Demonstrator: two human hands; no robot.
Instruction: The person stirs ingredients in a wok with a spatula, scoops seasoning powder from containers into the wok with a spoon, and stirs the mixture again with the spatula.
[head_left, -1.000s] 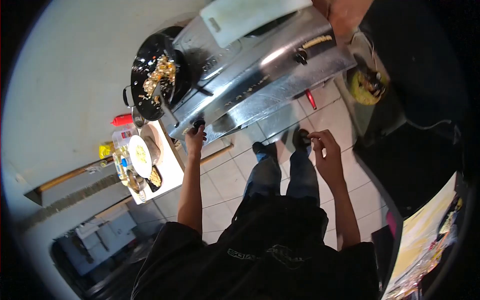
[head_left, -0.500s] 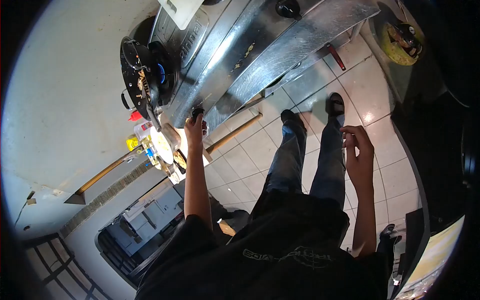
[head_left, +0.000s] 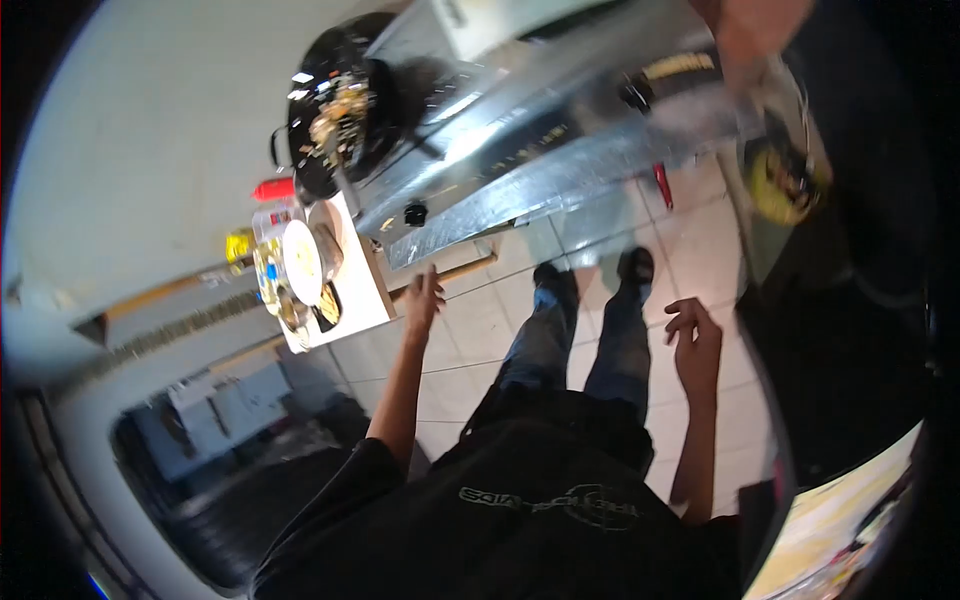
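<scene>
My left hand (head_left: 424, 302) is off the stove, just below its front edge, with fingers apart and nothing in them. The nearest thing to it is a black stove knob (head_left: 415, 213) on the metal front panel. My right hand (head_left: 693, 332) hangs over the floor at my right side, fingers loosely bent and apart, holding nothing. On the stove (head_left: 500, 165) at the upper left is a black wok (head_left: 313, 176) with chopped food (head_left: 340, 112) in it. The wok's handle points toward the side table.
A side table (head_left: 372, 285) holds a white plate (head_left: 301, 262), a red bottle (head_left: 273, 189) and a yellow container (head_left: 240, 245). A second knob (head_left: 636, 93) is farther right. A yellow-green bowl (head_left: 783, 188) stands at right. A blurred shape (head_left: 765, 30), perhaps another person's hand, crosses the top right.
My left hand has let go of the stove knob and drawn back toward me. The view has shifted, and the blue burner flame no longer shows. A blurred shape has appeared at top right.
</scene>
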